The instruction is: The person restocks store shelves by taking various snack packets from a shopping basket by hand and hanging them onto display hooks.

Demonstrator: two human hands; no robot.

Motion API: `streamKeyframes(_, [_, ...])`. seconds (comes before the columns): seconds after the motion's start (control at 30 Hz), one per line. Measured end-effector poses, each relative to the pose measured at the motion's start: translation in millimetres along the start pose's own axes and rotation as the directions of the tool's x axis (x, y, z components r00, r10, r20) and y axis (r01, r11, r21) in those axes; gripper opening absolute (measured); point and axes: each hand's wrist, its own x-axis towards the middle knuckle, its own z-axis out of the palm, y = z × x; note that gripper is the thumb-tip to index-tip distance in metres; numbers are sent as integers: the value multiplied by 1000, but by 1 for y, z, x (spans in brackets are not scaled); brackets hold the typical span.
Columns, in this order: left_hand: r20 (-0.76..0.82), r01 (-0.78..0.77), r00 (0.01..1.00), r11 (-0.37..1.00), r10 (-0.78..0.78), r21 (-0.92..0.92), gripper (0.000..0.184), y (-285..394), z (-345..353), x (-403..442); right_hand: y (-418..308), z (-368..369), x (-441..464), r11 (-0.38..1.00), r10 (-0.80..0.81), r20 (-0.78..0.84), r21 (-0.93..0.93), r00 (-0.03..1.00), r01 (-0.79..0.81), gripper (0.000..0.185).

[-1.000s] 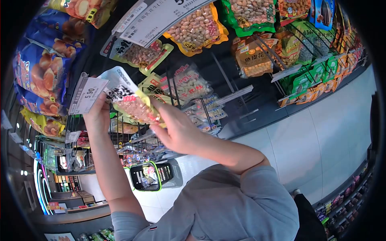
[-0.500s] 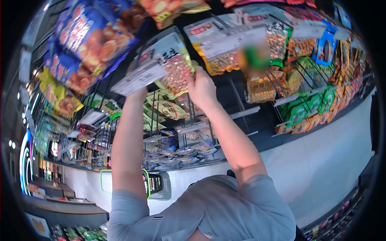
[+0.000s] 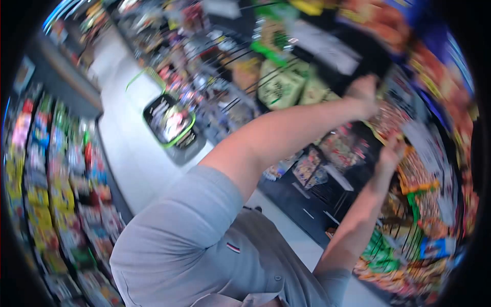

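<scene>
A bag of peanuts [image 3: 384, 118], pale with a window of pinkish nuts, hangs at the shelf front between my two hands. My left hand [image 3: 364, 94] closes on its left side, with the fingertips blurred. Along the lower right edge of the bag, my right hand [image 3: 391, 152] grips with thumb and fingers. A white price tag [image 3: 422, 146] sits to the right of the bag. Just left of my left hand hang light green snack packets [image 3: 282, 84].
On the floor to the left stands a black shopping basket [image 3: 169, 120] with a green rim and goods inside. Racks of packaged snacks [image 3: 46, 204] line the far left. More nut bags [image 3: 417, 169] hang beyond my right hand. Blue-purple bags hang at the upper right.
My view has swung strongly to the left, so the shelf now lies on the right and the basket shows more fully. Both hands remain at the bag of peanuts.
</scene>
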Motion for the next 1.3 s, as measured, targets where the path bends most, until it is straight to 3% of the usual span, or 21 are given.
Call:
streamKeyframes(0.03, [0, -52, 999, 998, 52, -22, 59, -6, -13, -19, 20, 0, 9, 910, 145, -29, 395, 989, -122, 39])
streamKeyframes(0.07, [-8, -120, 993, 986, 120, -112, 53, -12, -31, -41, -9, -9, 6, 934, 213, -71, 306, 975, -181, 42])
streamKeyframes(0.13, [214, -42, 967, 918, 136, -394, 43, -29, -84, -85, -86, -10, -11, 989, 143, -136, 41, 980, -139, 50])
streamKeyframes(0.23, [428, -15, 893, 961, 137, -276, 22, -74, -193, -164, -156, -21, -37, 961, 76, -146, -252, 986, -111, 51])
streamKeyframes(0.3, [311, 286, 934, 889, -175, -358, 22, -133, -250, -233, -214, -4, -65, 987, -18, -246, -158, 969, -22, 47])
streamKeyframes(0.37, [108, 560, 821, 752, -561, -348, 24, -228, -307, -329, -281, 35, -109, 1000, -12, -312, -26, 950, 5, 44])
streamKeyframes(0.4, [-62, 691, 612, 571, -788, -443, 23, -262, -336, -391, -307, 53, -126, 999, 16, -280, 41, 960, -5, 39])
streamKeyframes(0.43, [-179, 879, 275, 322, -945, -352, 25, -326, -364, -481, -329, 71, -142, 994, 44, -248, 106, 968, -18, 34])
streamKeyframes(0.5, [-358, 777, -200, 75, -912, -624, 34, -373, -398, -675, -357, 115, -170, 972, -36, -53, 229, 998, 47, 23])
streamKeyframes(0.57, [-373, 768, -579, -332, -725, -547, 44, -390, -425, -881, -377, 161, -197, 947, -62, 140, 321, 988, 14, 20])
streamKeyframes(0.6, [-339, 877, -478, -462, -810, -133, 38, -360, -416, -910, -387, 188, -213, 922, -39, 224, 384, 974, -52, 20])
streamKeyframes(0.67, [-145, 832, -518, -536, -843, 142, 28, -299, -432, -912, -403, 235, -243, 915, 19, 454, 350, 891, -198, 16])
streamKeyframes(0.7, [-21, 794, -608, -608, -793, -20, 23, -276, -430, -899, -413, 260, -261, 883, 49, 557, 364, 829, -296, 15])
streamKeyframes(0.77, [-41, 700, -657, -588, -753, -406, 31, -252, -433, -861, -422, 313, -296, 830, 109, 742, 299, 661, -472, 14])
streamKeyframes(0.83, [30, 589, -658, -539, -753, -603, 32, -274, -438, -860, -405, 367, -337, 817, 139, 876, 162, 462, -553, 14])
streamKeyframes(0.93, [-50, 818, -369, -299, -928, -492, 26, -306, -467, -817, -355, 431, -400, 939, 125, 963, -37, 240, -342, 16])
streamKeyframes(0.97, [-89, 850, -284, -207, -955, -484, 25, -322, -475, -806, -319, 443, -426, 937, 135, 963, -48, 232, -346, 16])
streamKeyframes(1.03, [-172, 826, -267, -133, -948, -548, 29, -333, -501, -754, -239, 455, -469, 984, 150, 983, -138, 103, -112, 13])
streamKeyframes(1.17, [-222, 816, -258, -89, -940, -571, 31, -365, -544, -703, -164, 419, -492, 737, 654, 706, -676, -270, 19, 19])
streamKeyframes(1.23, [-240, 843, -260, -99, -935, -529, 31, -383, -560, -700, -174, 415, -486, 525, 792, 503, -850, -346, -33, 13])
streamKeyframes(1.3, [-217, 850, -300, -157, -929, -503, 30, -403, -571, -712, -183, 430, -488, 484, 807, 477, -872, -347, -74, 12])
